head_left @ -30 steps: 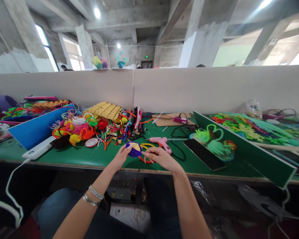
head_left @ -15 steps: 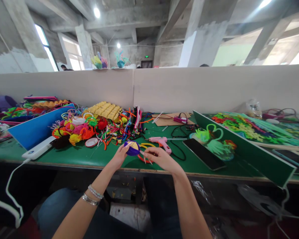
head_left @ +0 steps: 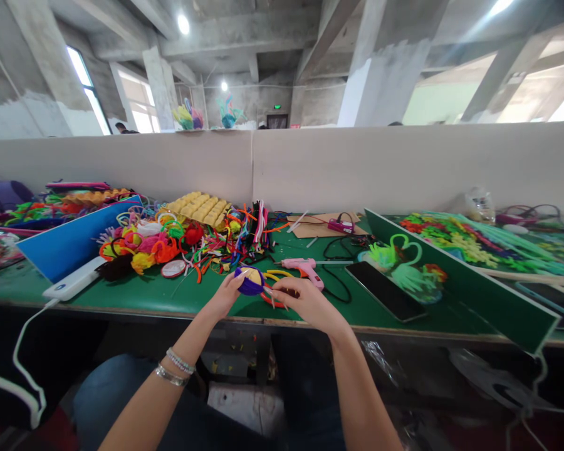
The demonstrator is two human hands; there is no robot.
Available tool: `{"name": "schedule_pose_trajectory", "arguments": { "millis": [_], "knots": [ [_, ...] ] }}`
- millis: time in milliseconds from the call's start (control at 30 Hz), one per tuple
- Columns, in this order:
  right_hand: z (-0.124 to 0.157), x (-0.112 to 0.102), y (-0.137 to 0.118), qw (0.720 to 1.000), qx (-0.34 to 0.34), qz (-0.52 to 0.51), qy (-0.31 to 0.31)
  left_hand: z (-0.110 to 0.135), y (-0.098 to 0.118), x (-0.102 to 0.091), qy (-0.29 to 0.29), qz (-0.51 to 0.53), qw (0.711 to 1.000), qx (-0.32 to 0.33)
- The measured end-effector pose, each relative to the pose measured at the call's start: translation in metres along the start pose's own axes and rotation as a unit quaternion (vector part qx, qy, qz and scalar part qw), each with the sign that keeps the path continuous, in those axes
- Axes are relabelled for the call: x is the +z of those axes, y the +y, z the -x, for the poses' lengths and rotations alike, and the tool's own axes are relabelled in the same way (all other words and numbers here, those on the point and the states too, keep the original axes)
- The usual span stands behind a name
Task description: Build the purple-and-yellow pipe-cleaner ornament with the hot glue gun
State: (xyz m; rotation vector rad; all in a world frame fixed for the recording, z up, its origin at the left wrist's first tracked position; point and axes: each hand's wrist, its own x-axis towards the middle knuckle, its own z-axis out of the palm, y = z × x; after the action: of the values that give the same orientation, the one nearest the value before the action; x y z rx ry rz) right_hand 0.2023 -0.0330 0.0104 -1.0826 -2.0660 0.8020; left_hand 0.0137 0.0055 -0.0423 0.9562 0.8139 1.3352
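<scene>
Forearms [head_left: 363, 385] outstretched, left hand [head_left: 225, 297] beside right hand [head_left: 310, 302] — fingers [head_left: 286, 284] pinched

A dark-screened phone [head_left: 384, 291] is being carried by the worktop [head_left: 169, 300], near a green board [head_left: 470, 288] being stood on edge. On the left, a white device [head_left: 74, 282] is being joined by a pale cable [head_left: 40, 407] beside a blue board [head_left: 78, 244]. Behind, a pale partition [head_left: 380, 166] is being topped by colourful ornaments [head_left: 187, 119], and the ceiling [head_left: 263, 28] is being lit by lamps [head_left: 183, 24].
</scene>
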Motion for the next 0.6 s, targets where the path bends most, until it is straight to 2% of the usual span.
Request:
{"name": "schedule_pose_trajectory", "arguments": {
  "millis": [267,600],
  "knots": [
    [-0.001,0.0,-0.001,0.999,0.0,0.01,-0.032,0.001,0.005,0.0,-0.002,-0.015,1.0,-0.012],
    [-0.001,0.003,-0.001,0.999,-0.011,0.026,-0.035,0.003,0.011,-0.005,-0.077,-0.068,0.994,0.033]
  ]
}}
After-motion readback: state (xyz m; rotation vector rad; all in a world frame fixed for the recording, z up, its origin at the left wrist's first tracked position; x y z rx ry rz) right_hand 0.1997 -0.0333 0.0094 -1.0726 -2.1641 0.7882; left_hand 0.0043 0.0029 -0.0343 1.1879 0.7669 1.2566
